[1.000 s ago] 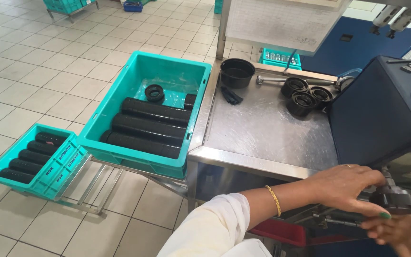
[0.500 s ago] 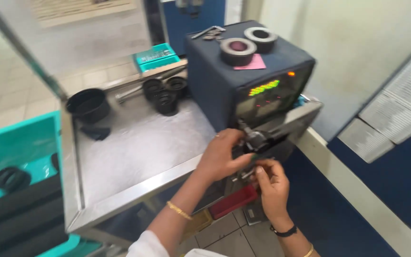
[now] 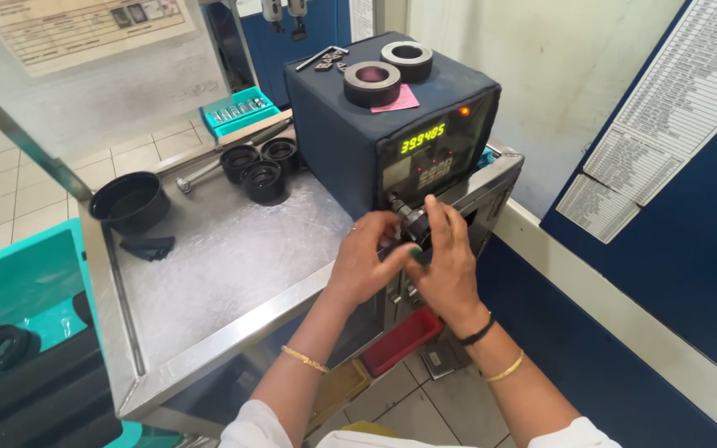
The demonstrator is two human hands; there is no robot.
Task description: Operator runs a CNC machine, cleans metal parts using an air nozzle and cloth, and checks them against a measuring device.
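A dark blue box-shaped machine (image 3: 350, 137) with a green digit display (image 3: 422, 138) stands at the right end of a steel table (image 3: 234, 257). A small dark cylindrical part (image 3: 411, 222) sticks out of the machine's front at its lower edge. My left hand (image 3: 365, 259) pinches this part from the left. My right hand (image 3: 446, 265) covers it from the right, fingers laid over it and thumb beneath. Both wrists wear thin gold bangles, and the right also has a black band.
Two thick dark rings (image 3: 373, 83) and a pink note (image 3: 398, 99) lie on the machine. On the table are a black bowl (image 3: 130, 202), three black cups (image 3: 263, 170) and a small teal tray (image 3: 238, 112). A teal crate (image 3: 10, 290) is at left, a red bin (image 3: 404, 340) below.
The view has swung right, from the teal crates to the machine, and come closer. Both hands stay at the machine's front; my right hand has risen over the dark part.
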